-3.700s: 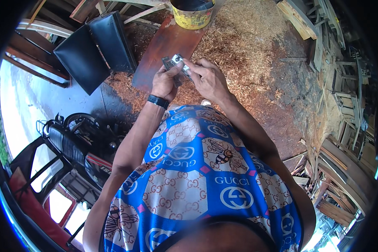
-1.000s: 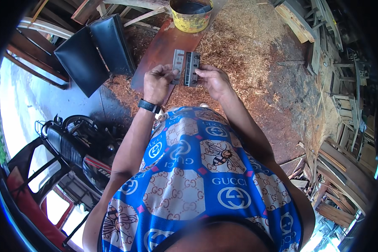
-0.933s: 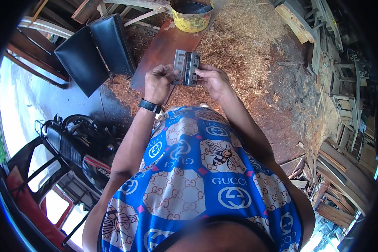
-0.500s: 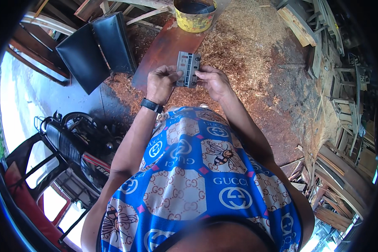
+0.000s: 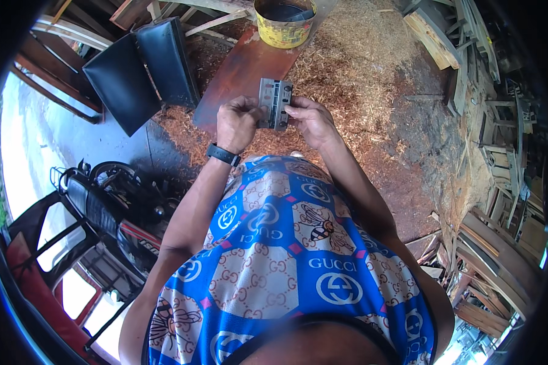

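Observation:
In front of me, over the floor, I hold a flat grey metal plate (image 5: 275, 91), roughly rectangular and upright in view. It looks like a hinge, with slots, dark round spots and a segmented strip down its middle. My left hand (image 5: 238, 125), with a dark band on the wrist, pinches its left edge between thumb and curled fingers. On the opposite edge, my right hand (image 5: 313, 123) grips with the thumb on top. Some right fingers are hidden behind the plate.
A reddish-brown board (image 5: 234, 76) lies on wood shavings ahead, with a yellow bucket (image 5: 284, 33) at its far end. Two black padded panels (image 5: 125, 85) stand left. A motorcycle (image 5: 115, 188) is at the lower left. Stacked timber (image 5: 493, 261) lines the right side.
The plate and both hands have shifted slightly right and down in view. The left fingers sit a little further over the plate's left edge. Both hands keep their hold.

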Motion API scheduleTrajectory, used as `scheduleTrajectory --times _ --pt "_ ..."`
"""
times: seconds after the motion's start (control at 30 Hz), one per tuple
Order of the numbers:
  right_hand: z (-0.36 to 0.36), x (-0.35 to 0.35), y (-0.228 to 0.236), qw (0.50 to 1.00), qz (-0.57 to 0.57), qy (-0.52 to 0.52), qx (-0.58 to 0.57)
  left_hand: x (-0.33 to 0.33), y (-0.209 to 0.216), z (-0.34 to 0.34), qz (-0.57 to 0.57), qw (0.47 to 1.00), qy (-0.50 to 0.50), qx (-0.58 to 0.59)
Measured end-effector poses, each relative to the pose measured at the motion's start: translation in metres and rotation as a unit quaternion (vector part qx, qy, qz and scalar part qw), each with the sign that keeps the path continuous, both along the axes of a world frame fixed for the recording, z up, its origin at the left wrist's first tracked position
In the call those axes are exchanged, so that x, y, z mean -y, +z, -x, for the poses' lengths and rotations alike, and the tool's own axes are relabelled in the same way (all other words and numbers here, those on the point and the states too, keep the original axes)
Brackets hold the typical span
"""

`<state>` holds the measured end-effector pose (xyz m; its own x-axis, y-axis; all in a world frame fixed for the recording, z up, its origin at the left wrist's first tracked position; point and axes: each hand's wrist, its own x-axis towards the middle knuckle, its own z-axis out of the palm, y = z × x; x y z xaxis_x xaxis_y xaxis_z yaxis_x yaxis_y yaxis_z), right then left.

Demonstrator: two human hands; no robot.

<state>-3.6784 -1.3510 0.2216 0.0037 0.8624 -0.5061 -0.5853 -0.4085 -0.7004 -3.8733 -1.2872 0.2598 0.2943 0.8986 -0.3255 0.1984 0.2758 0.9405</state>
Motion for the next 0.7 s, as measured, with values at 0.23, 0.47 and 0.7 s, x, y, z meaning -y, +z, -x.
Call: scheduleTrajectory --times 0.23,0.47,0.7 --pt "0.001 0.001 -0.010 1.000 -0.029 -0.005 -0.008 -0.002 -0.010 0.000 -0.045 0.999 -0.003 -0.017" --pt "0.001 -0.002 0.000 0.998 -0.039 0.007 0.038 0.003 -0.005 -0.001 -0.016 0.999 -0.018 0.035" --pt "0.001 -0.001 -0.004 0.999 -0.039 -0.015 0.017 0.000 -0.001 -0.004 0.060 0.993 0.011 0.097"
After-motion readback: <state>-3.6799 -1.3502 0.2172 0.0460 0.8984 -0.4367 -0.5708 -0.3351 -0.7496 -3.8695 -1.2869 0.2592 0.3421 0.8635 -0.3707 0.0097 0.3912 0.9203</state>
